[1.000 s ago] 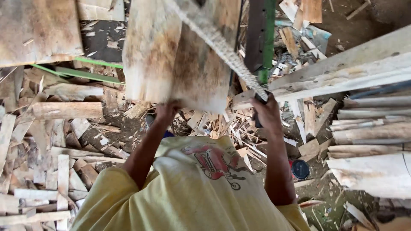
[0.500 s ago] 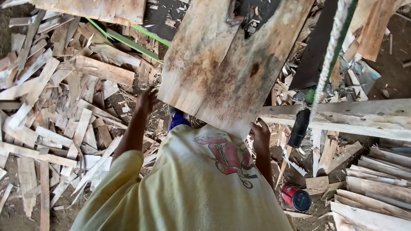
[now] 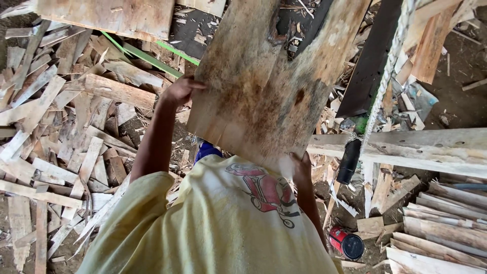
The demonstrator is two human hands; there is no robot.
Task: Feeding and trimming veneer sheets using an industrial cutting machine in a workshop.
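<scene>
Wood scraps (image 3: 56,147) lay heaped to the left of the stained board (image 3: 264,86), which stood tilted in front of the person's chest, its lower edge just above the yellow shirt (image 3: 223,223). The left hand (image 3: 178,90) gripped the board's left edge, fingers curled over it; the right hand (image 3: 300,168) clutched the lower right corner, fingers mostly hidden behind the wood. Against half a second before, the board had swung a little — its top leaning further right — and the left hand sat higher along the edge, so the lift looked well under way. Right of the board hung a pale rope (image 3: 385,81), with a black bottle (image 3: 349,161) beneath it, and lower down — a red can (image 3: 346,242) on the ground.
</scene>
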